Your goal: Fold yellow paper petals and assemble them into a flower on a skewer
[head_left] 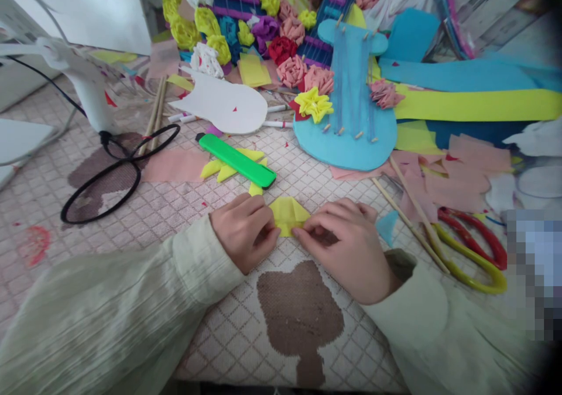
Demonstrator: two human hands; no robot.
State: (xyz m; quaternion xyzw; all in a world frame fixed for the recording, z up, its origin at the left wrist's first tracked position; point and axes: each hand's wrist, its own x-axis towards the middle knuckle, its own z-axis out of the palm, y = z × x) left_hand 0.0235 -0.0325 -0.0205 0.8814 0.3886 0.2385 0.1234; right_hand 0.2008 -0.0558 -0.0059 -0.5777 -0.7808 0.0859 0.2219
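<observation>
Yellow paper (pixel 287 212), I note, lies directly between left hand (pixel 246 228) and right hand (pixel 346 243), fingers apparently pinching its near corners.

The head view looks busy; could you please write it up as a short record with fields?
Left hand: fingertips on the left side of the folded yellow paper
Right hand: fingertips on its right side
Green tool: lying across yellow pieces
Blue cutout: strung with threads, yellow flower overlapping its left edge
Surface: diamond-patterned cloth
</observation>
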